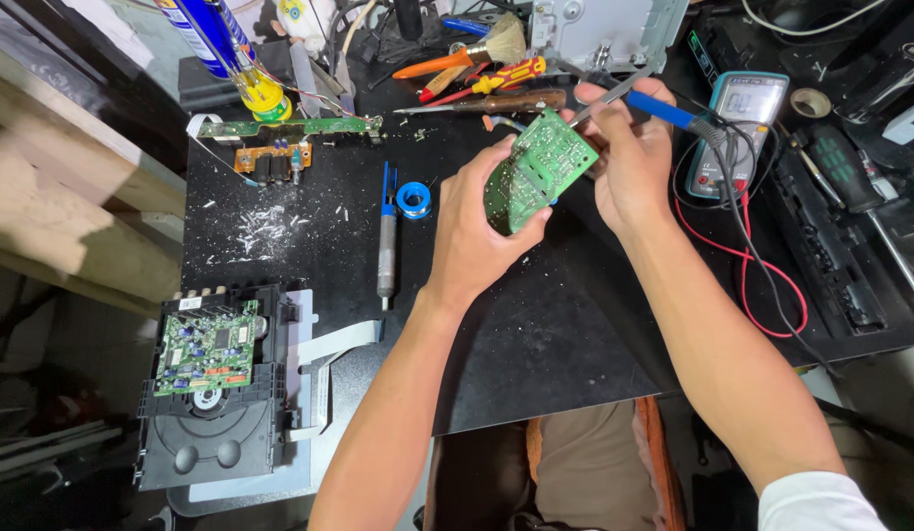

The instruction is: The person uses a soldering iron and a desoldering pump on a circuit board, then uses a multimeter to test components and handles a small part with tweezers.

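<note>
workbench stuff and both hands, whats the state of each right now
left hand: gripping green circuit board, held tilted above the mat
right hand: holding blue-handled soldering iron, tip at the board's top edge
multimeter: lying flat, leads attached
disc drive unit: opened, board exposed
solder spool: lying on black mat
desoldering pump: lying unused

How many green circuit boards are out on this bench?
3. One green board is held in the left hand; a long narrow strip board lies at the mat's far left; another sits on the black drive unit. Others may hide in the clutter.
</note>
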